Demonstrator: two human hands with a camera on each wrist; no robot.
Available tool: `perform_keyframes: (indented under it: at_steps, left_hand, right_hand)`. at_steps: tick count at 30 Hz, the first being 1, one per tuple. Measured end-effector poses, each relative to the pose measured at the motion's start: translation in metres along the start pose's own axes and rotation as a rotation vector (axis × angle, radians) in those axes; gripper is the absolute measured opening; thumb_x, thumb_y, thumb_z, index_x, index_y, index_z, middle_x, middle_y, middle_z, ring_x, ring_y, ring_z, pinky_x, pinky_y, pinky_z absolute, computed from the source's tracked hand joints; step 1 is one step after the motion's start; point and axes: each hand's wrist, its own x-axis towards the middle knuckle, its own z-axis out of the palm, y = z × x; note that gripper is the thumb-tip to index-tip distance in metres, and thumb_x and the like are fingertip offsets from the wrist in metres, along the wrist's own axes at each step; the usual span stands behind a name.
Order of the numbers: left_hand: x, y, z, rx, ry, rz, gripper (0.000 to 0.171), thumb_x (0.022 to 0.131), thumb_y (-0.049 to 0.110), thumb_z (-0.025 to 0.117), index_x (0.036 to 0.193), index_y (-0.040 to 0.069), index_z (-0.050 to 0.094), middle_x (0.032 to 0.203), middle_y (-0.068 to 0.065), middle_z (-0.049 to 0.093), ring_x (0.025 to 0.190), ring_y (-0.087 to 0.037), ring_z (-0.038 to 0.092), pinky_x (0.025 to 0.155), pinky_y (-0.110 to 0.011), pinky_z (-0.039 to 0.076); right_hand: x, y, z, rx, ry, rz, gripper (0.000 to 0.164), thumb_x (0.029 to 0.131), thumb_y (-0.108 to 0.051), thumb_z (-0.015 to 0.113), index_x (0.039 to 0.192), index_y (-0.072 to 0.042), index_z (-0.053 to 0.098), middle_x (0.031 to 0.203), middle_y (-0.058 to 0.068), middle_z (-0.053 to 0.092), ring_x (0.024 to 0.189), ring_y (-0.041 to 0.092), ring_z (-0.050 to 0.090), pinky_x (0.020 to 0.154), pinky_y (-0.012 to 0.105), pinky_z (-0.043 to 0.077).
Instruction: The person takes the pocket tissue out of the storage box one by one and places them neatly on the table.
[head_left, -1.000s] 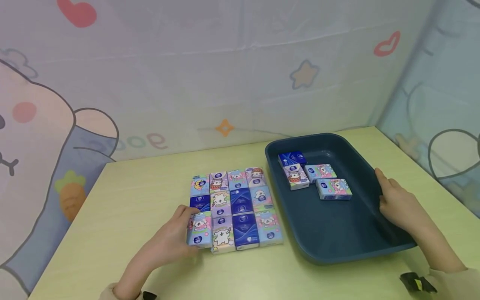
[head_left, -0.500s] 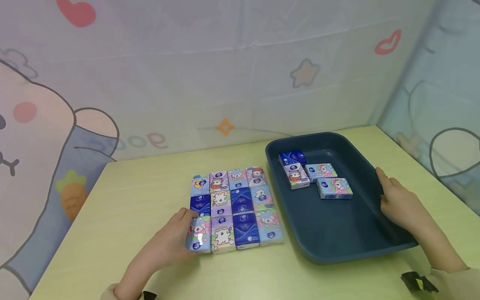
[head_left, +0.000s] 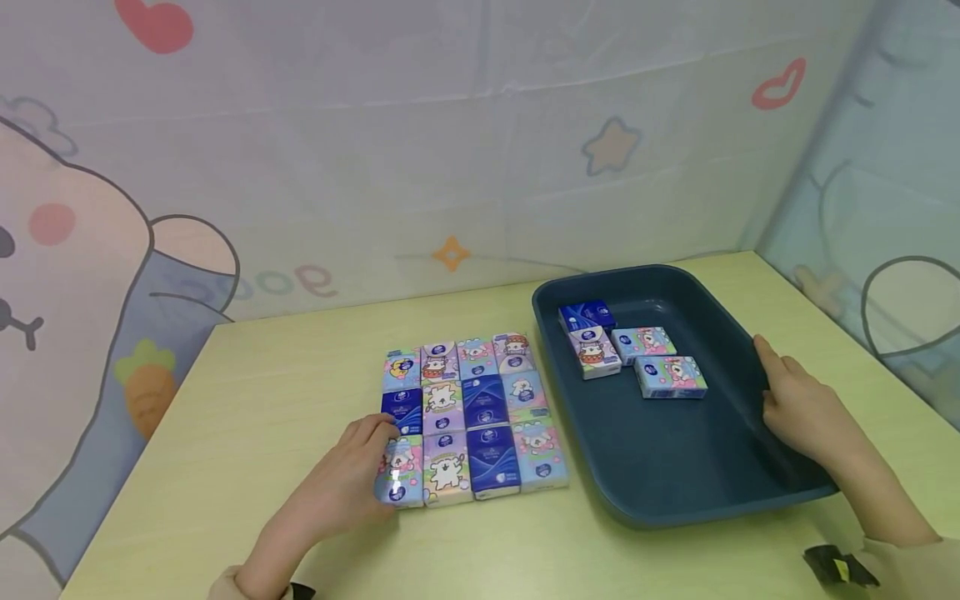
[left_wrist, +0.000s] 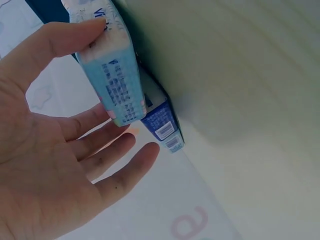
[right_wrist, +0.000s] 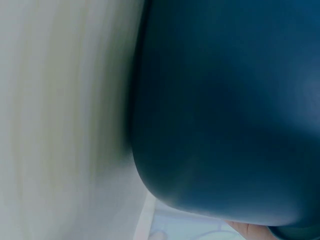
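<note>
At the near left corner of a block of tissue packs, my left hand (head_left: 337,479) pinches a light blue and pink tissue pack (head_left: 401,473). In the left wrist view the thumb (left_wrist: 75,37) presses the pack's end, while the other fingers spread beside it. Just behind lies a dark blue tissue pack (head_left: 403,404) in the same column. My right hand (head_left: 806,412) grips the right rim of a dark blue tray (head_left: 675,492). From the right wrist, the tray's outer wall (right_wrist: 215,100) fills most of the view, with fingers (right_wrist: 250,231) showing at the rim.
Several tissue packs, such as a white and purple one (head_left: 446,471), lie flat in neat rows left of the tray. Inside the tray sit several more packs, one light blue (head_left: 671,377). A printed cloth (head_left: 360,167) hangs behind the pale wooden table (head_left: 247,408).
My left hand has drawn the light blue and pink pack slightly toward me, so more of the dark blue pack behind it shows. The right hand and tray have stayed put.
</note>
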Motion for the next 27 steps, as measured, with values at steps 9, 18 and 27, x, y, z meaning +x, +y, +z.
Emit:
perform_keyframes:
  at_steps: [9, 18, 27]
  left_hand:
    - [0.0012, -0.0019, 0.0025, -0.022, -0.044, -0.045, 0.081, 0.056, 0.010, 0.086, 0.126, -0.002, 0.049, 0.138, -0.017, 0.047, 0.132, -0.035, 0.043, 0.108, -0.051, 0.040]
    - [0.0025, -0.0026, 0.0052, -0.032, -0.063, -0.068, 0.079, 0.057, 0.011, 0.087, 0.126, 0.002, 0.049, 0.134, -0.012, 0.050, 0.129, -0.029, 0.047, 0.108, -0.046, 0.041]
    - [0.0029, -0.0029, 0.0050, -0.031, -0.063, -0.066, 0.079, 0.057, 0.012, 0.087, 0.126, 0.002, 0.048, 0.132, -0.012, 0.050, 0.126, -0.029, 0.047, 0.110, -0.045, 0.040]
  right_hand:
    - [-0.0004, 0.0006, -0.0002, -0.002, -0.006, 0.000, 0.069, 0.084, 0.007, 0.046, 0.145, 0.017, 0.016, 0.110, 0.044, 0.046, 0.059, 0.025, 0.044, 0.046, 0.030, 0.029]
    - [0.0004, 0.0012, -0.0003, -0.005, -0.007, -0.002, 0.069, 0.084, 0.006, 0.047, 0.144, 0.017, 0.016, 0.110, 0.045, 0.046, 0.062, 0.028, 0.048, 0.047, 0.031, 0.032]
    - [0.0006, 0.0009, 0.0000, 0.000, -0.016, 0.003, 0.069, 0.084, 0.007, 0.046, 0.145, 0.017, 0.015, 0.110, 0.045, 0.045, 0.061, 0.026, 0.046, 0.047, 0.031, 0.030]
